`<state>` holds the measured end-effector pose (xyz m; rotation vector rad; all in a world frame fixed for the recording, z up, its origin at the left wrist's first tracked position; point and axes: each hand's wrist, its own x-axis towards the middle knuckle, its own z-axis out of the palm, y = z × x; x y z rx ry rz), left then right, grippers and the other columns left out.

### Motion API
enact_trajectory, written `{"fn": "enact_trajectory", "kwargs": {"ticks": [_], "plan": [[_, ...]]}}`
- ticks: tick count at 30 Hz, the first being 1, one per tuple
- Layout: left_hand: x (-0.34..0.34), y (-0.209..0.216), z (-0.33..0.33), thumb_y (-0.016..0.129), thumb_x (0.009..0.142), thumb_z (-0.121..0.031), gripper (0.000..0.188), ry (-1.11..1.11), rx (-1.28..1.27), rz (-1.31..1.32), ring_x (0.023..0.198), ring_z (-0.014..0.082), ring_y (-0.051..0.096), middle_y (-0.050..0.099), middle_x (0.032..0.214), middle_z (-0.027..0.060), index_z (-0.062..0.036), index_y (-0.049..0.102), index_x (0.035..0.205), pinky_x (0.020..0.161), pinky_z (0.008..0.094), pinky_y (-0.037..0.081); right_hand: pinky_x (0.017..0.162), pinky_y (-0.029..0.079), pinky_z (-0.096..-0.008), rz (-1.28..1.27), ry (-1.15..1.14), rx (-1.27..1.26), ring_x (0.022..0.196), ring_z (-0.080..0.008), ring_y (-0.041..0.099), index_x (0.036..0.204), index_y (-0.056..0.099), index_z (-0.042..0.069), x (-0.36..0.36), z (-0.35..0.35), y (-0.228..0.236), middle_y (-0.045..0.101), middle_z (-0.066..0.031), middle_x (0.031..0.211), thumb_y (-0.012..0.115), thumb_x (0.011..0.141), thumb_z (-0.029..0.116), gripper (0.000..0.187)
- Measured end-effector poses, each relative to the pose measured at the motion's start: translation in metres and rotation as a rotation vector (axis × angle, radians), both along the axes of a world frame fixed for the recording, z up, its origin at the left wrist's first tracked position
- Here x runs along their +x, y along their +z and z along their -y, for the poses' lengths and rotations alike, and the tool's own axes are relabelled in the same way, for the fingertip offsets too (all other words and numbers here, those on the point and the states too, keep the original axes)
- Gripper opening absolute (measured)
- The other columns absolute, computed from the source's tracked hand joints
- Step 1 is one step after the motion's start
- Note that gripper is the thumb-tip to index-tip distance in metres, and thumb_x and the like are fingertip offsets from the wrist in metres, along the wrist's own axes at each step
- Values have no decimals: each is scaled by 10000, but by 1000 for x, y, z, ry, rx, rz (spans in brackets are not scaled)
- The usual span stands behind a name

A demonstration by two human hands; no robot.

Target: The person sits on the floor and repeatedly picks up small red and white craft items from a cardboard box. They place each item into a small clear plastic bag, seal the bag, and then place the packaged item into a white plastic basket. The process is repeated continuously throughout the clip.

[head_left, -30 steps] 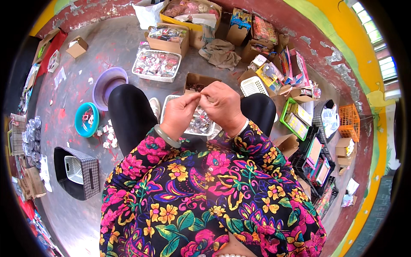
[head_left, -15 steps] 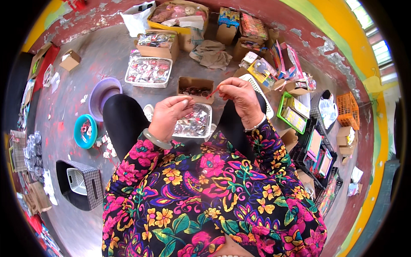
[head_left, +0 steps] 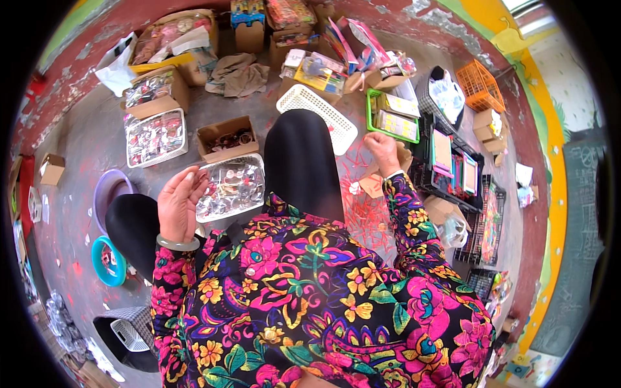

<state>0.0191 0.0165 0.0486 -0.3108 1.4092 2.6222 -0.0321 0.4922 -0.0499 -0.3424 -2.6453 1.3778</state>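
Note:
My left hand is closed in a pinch beside a white basket of small clear-wrapped pieces. What its fingertips hold, if anything, is hard to make out against the packets. Out to the right, my right hand is closed, its fingers curled, above a floor patch strewn with thin red strips. No strip shows clearly in it. Beyond the basket stands an open cardboard box with dark reddish round pieces inside.
An empty-looking white perforated tray lies past my right knee. A green basket, a black crate and an orange crate stand to the right. At left are a purple basin and a teal basin.
My right hand has moved away from my left, out to the right over the strewn strips. The red strip it pinched is no longer visible. The whole view has swung right.

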Motion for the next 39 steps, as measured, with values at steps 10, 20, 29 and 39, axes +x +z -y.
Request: {"fn": "enact_trajectory", "kwargs": {"ticks": [10, 20, 29, 39], "plan": [[1, 0, -7, 492, 885, -53, 220, -27, -36, 36, 948, 244, 596, 607, 974, 175, 87, 533, 1050, 850, 314, 490, 690, 465, -274, 360, -79, 179, 684, -160, 612, 844, 674, 21, 53, -36, -88, 657, -93, 747, 634, 716, 169, 201], [-3, -2, -10, 489, 886, -58, 221, -24, -45, 60, 926, 241, 603, 609, 965, 174, 86, 534, 1048, 844, 312, 493, 701, 501, -321, 635, 674, 1033, 817, -246, 620, 933, 625, 28, 66, -127, -194, 634, -149, 939, 590, 770, 255, 282], [-2, 2, -6, 497, 880, -52, 204, -4, 17, 58, 916, 235, 606, 610, 954, 169, 78, 542, 1031, 824, 300, 503, 518, 468, -303, 586, -162, 94, 514, -167, 597, 728, 663, 38, 40, -72, -102, 628, -88, 622, 590, 768, 245, 222], [2, 27, -8, 471, 888, -64, 215, 12, 193, 27, 976, 269, 587, 601, 996, 183, 62, 528, 1053, 877, 344, 482, 673, 452, -203, -11, 425, -711, 852, -107, 586, 1099, 542, 9, -10, 201, 135, 622, -55, 925, 604, 829, 137, 306]]}}
